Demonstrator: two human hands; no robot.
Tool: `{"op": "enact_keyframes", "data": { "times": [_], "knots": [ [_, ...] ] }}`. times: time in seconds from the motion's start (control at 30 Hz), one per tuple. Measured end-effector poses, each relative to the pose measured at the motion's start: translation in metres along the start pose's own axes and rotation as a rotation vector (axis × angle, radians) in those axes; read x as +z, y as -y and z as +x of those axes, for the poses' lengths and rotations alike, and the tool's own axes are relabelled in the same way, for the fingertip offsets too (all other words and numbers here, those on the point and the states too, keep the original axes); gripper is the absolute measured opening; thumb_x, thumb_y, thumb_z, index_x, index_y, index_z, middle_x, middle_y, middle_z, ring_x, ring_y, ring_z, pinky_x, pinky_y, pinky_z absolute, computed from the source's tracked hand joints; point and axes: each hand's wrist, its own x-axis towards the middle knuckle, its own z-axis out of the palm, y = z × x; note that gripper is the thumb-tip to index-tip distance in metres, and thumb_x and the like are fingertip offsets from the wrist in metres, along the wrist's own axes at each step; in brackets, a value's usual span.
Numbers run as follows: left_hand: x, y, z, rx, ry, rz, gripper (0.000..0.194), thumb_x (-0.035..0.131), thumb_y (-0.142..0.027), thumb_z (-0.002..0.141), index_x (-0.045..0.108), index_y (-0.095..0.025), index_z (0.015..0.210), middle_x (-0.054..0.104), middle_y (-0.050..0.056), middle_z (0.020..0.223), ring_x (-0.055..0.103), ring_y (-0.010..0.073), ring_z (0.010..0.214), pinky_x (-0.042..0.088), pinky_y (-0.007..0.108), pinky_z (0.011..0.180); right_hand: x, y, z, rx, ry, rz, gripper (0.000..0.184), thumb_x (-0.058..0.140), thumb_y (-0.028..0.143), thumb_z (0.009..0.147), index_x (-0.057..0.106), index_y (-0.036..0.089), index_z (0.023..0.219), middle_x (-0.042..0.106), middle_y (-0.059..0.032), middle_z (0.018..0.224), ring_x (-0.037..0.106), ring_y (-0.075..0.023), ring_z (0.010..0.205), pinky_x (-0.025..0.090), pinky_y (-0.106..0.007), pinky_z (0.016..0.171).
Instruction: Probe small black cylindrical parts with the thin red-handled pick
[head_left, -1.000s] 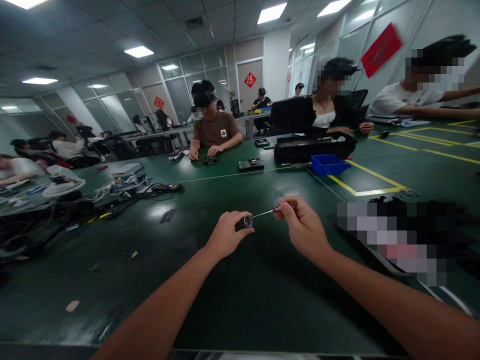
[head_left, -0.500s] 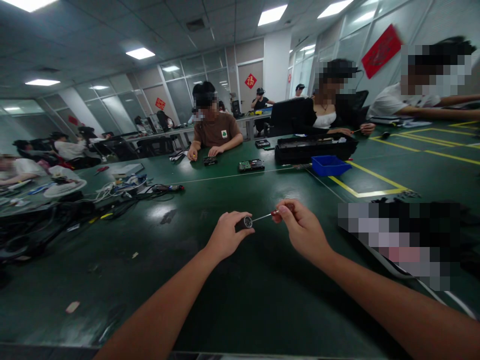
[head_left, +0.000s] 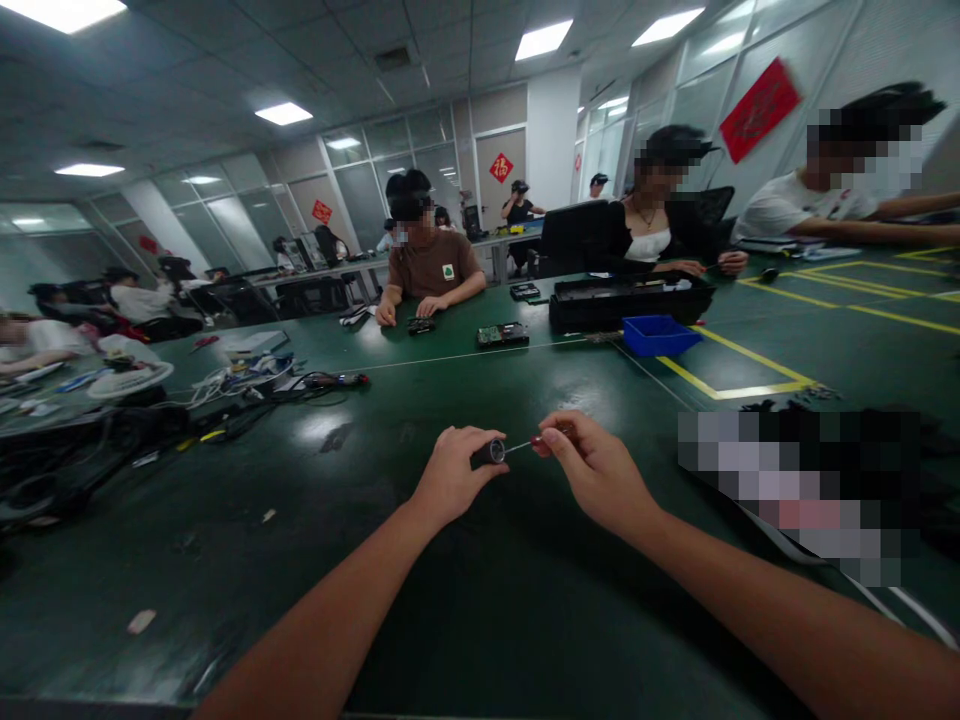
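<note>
Well beyond screwdriver [head_left: 535,441], red “福” sign [head_left: 502,167].

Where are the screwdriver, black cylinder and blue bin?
Screwdriver [head_left: 519,447]: head view, thin metal shaft.
Black cylinder [head_left: 497,452]: head view, round end facing the camera.
Blue bin [head_left: 661,344]: head view, outer side wall.

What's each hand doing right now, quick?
Left hand: closed on a dark cylindrical part, round end exposed.
Right hand: closed on a screwdriver, shaft pointing toward that part.
</note>
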Motion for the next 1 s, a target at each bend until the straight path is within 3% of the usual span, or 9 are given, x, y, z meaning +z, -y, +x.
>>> {"op": "enact_keyframes", "data": {
  "times": [0.37, 0.57, 0.8, 1.0],
  "knots": [
    [0.0034, 0.0015, -0.0002, 0.002, 0.021, 0.057, 0.039, 0.076, -0.029, 0.083, 0.065, -0.03, 0.12, 0.067, 0.001, 0.117, 0.057, 0.0236, 0.112, 0.029, 0.05, 0.111, -0.0019, -0.0027, 0.0021, 0.039, -0.067, -0.1, 0.022, 0.047, 0.041, 0.099, 0.06, 0.023, 0.1, 0.071, -0.0038, 0.086, 0.07, -0.0212, 0.082, 0.053, -0.035, 0.072],
    [0.0035, 0.0037, -0.0003, -0.023, 0.031, 0.069, 0.039, 0.076, -0.031, 0.083, 0.065, -0.029, 0.12, 0.067, 0.001, 0.114, 0.057, 0.0229, 0.106, 0.035, 0.046, 0.104, -0.004, -0.0045, 0.0035, 0.018, -0.14, -0.079, 0.023, 0.046, 0.042, 0.099, 0.058, 0.022, 0.1, 0.07, -0.0044, 0.087, 0.068, -0.0199, 0.08, 0.052, -0.035, 0.073],
    [0.0038, 0.0034, 0.0, -0.01, 0.036, 0.074, 0.039, 0.076, -0.031, 0.083, 0.066, -0.028, 0.12, 0.068, 0.003, 0.113, 0.058, 0.0242, 0.106, 0.037, 0.045, 0.101, -0.004, -0.0005, 0.0013, -0.033, -0.037, -0.106, 0.02, 0.046, 0.039, 0.1, 0.058, 0.023, 0.1, 0.069, -0.0032, 0.085, 0.07, -0.0202, 0.082, 0.052, -0.034, 0.072],
    [0.0038, 0.0031, 0.0016, -0.021, 0.028, 0.078, 0.04, 0.078, -0.031, 0.082, 0.066, -0.028, 0.119, 0.068, 0.002, 0.111, 0.058, 0.0241, 0.104, 0.038, 0.044, 0.096, -0.0036, -0.0004, 0.0027, -0.02, -0.032, -0.143, 0.019, 0.045, 0.037, 0.099, 0.058, 0.023, 0.098, 0.07, -0.0039, 0.086, 0.07, -0.0206, 0.081, 0.052, -0.034, 0.072]
  ]
}}
